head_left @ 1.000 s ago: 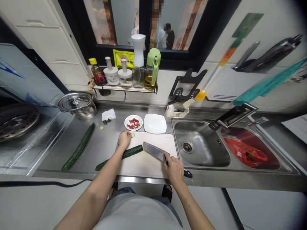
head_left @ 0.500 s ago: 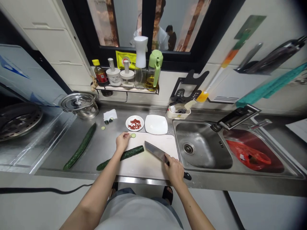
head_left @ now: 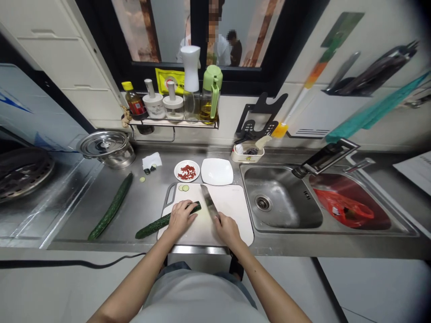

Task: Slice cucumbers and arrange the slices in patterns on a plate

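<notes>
My left hand (head_left: 182, 217) is closed over a dark green cucumber (head_left: 153, 227), near its cut right end. That cucumber lies partly on the white cutting board (head_left: 235, 215), its other end reaching left over the steel counter. In my right hand (head_left: 227, 229) is the handle of a kitchen knife (head_left: 209, 201), its blade pointing away from me, just right of the cut end and apart from it. Two overlapping cucumber slices (head_left: 185, 188) rest at the board's upper left. A second whole cucumber (head_left: 112, 208) lies on the counter to the left.
Behind the board stand a plate of chopped red pieces (head_left: 187, 178) and a white square plate (head_left: 217, 171). The sink (head_left: 283, 202) is on the right, a lidded pot (head_left: 107, 148) on the left. A seasoning rack (head_left: 175, 123) hangs above.
My left hand has left the slices and come down onto the cucumber. The knife has swung more upright and moved closer to the cucumber's cut end. The view has shifted slightly.
</notes>
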### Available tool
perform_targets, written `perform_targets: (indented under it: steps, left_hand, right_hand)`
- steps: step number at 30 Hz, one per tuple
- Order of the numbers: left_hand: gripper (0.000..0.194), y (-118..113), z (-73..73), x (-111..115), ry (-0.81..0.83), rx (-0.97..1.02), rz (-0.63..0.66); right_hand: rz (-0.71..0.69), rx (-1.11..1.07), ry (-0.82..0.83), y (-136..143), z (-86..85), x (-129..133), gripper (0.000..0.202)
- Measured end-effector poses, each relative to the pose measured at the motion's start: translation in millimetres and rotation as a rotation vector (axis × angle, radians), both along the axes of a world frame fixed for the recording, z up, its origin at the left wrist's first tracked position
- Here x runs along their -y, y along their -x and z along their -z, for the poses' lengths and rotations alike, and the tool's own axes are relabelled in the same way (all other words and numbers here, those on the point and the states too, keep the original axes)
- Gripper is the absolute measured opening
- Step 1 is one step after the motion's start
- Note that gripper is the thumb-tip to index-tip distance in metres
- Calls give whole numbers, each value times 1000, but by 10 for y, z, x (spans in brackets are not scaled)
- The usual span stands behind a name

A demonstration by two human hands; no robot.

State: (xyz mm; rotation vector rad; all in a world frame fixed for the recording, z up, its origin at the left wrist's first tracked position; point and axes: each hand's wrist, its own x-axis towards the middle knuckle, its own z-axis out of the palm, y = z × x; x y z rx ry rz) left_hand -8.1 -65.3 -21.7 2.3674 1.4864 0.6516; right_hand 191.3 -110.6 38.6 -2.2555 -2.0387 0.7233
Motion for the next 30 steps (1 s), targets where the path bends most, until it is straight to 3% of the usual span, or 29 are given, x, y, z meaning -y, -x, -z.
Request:
perform_targets:
  steps: [14,30]
  left_hand:
    - [30,14,146,-98,-27,43,75]
    - [30,10,165,-105,-62,35,94]
  right_hand:
    - [-70,75,26,245,-28,-38,32]
    - [-87,76,63,318,-110,-52,33]
